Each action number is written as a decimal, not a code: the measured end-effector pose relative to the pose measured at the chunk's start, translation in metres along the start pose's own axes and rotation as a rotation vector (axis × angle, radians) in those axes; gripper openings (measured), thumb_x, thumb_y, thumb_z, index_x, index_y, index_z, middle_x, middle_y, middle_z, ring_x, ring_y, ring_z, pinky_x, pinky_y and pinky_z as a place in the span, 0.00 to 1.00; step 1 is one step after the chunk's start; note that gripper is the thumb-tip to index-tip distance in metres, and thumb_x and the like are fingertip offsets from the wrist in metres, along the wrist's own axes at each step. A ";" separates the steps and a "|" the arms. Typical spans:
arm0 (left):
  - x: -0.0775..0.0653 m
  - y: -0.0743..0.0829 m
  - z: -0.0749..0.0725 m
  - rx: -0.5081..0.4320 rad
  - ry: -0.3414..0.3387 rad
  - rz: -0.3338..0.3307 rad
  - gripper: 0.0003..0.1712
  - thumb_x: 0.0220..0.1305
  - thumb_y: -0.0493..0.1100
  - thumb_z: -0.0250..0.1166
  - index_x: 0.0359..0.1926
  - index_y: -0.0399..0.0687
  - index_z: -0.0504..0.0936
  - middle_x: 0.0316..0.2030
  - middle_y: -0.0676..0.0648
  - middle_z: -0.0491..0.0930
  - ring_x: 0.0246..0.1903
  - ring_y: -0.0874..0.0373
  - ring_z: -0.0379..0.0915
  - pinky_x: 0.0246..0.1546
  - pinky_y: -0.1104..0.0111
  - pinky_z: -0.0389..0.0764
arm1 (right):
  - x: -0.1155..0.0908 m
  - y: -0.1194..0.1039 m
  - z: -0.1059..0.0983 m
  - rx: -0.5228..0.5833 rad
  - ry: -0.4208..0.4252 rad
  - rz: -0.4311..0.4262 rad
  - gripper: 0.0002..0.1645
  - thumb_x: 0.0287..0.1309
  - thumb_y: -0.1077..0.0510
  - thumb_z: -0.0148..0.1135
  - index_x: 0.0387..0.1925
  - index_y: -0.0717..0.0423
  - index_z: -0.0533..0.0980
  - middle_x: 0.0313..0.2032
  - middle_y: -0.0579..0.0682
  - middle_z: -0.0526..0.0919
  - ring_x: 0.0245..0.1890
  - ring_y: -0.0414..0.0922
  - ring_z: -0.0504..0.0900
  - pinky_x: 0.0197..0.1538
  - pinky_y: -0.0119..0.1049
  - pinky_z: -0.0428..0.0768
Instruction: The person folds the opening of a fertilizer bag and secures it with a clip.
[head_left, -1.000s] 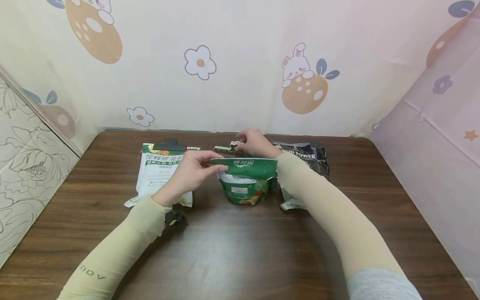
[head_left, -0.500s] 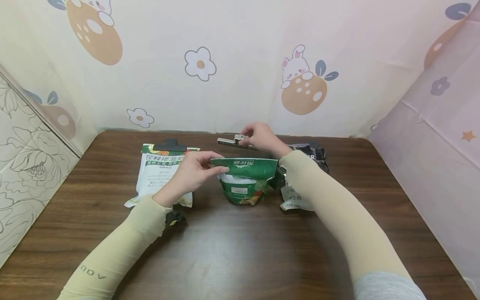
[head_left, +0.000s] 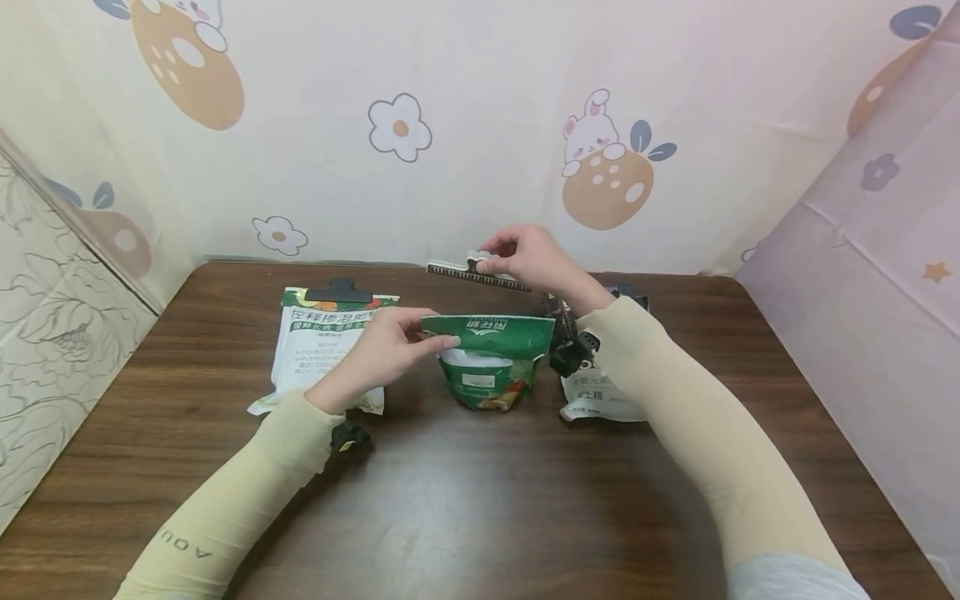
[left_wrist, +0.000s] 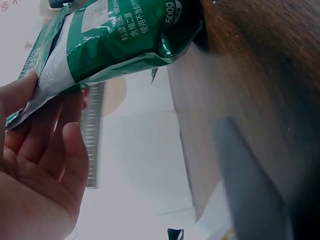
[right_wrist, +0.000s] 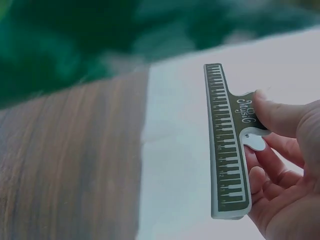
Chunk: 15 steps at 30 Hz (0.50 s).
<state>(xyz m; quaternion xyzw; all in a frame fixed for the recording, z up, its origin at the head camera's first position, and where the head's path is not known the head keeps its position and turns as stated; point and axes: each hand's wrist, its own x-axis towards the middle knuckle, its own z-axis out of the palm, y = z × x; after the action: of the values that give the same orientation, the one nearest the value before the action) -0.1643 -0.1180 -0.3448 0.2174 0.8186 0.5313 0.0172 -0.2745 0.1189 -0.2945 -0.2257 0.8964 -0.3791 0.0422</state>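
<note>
Left hand (head_left: 381, 350) pinches the green bag (head_left: 489, 365) at top, I think against unfolding, while right hand (head_left: 536, 265) grips the clip (right_wrist: 226, 145) by its handle.

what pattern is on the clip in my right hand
The clip bears a piano-keyboard print, white on dark, clearest in the right wrist view.

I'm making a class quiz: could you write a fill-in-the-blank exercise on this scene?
The right hand holds a clip patterned with piano ____.
The word printed on the clip is ____.
The left hand pinches a bag coloured mostly ____.
The weight printed on that bag is ____.
Missing words: keys; Music; green; 500g.
</note>
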 end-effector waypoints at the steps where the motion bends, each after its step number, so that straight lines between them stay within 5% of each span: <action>1: 0.000 0.000 0.000 0.002 -0.003 -0.004 0.08 0.61 0.46 0.73 0.39 0.48 0.88 0.34 0.52 0.85 0.31 0.53 0.82 0.33 0.63 0.80 | -0.001 -0.003 -0.002 0.001 0.004 -0.008 0.16 0.57 0.54 0.74 0.46 0.56 0.84 0.38 0.51 0.83 0.38 0.47 0.78 0.42 0.40 0.75; 15: 0.000 -0.003 0.001 0.066 -0.031 -0.064 0.09 0.62 0.47 0.72 0.39 0.48 0.88 0.34 0.52 0.86 0.33 0.55 0.84 0.35 0.61 0.81 | -0.032 -0.031 -0.021 0.015 0.050 -0.131 0.13 0.57 0.54 0.73 0.44 0.52 0.86 0.36 0.47 0.83 0.36 0.43 0.78 0.41 0.40 0.75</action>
<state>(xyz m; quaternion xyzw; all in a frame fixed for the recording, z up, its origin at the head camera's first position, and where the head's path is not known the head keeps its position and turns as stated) -0.1649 -0.1182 -0.3476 0.1998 0.8419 0.4997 0.0399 -0.2399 0.1278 -0.2615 -0.2739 0.8777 -0.3932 -0.0036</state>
